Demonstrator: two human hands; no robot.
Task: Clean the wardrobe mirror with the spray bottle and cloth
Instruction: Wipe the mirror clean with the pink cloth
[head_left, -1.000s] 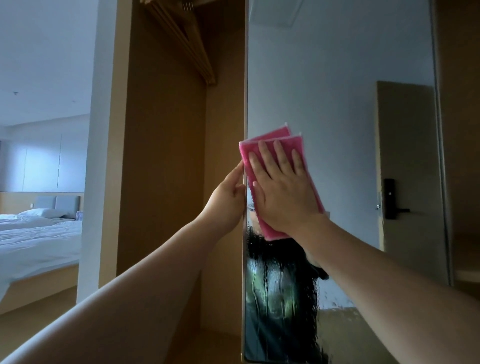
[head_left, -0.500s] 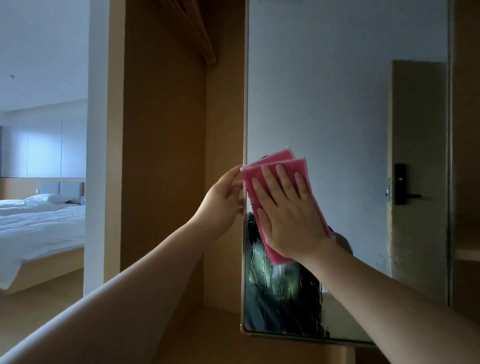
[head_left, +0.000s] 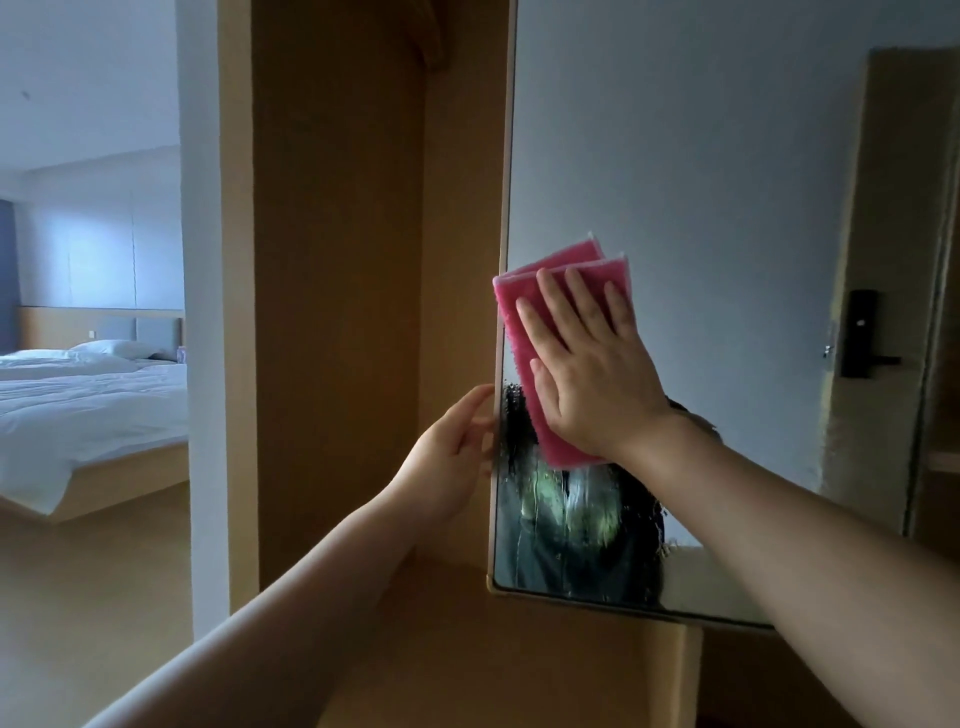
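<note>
A: Where's the cloth right now?

B: The pink cloth (head_left: 524, 322) lies flat on the wardrobe mirror (head_left: 701, 182), against the mirror's left edge and just above the wet, streaked patch (head_left: 566, 519) in its lower part. The right hand (head_left: 592, 374) presses it there, fingers spread and straight, palm down, not gripping.

A: And the other hand?

B: The left hand (head_left: 452, 457) curls loosely around the mirror's left edge, bracing the door. The spray bottle isn't in view.

A: How should the wipe go?

B: I'd keep the palm flat and pressure even, draw the cloth down through the droplets in overlapping passes, and hold the door steady so it doesn't swing.
</note>
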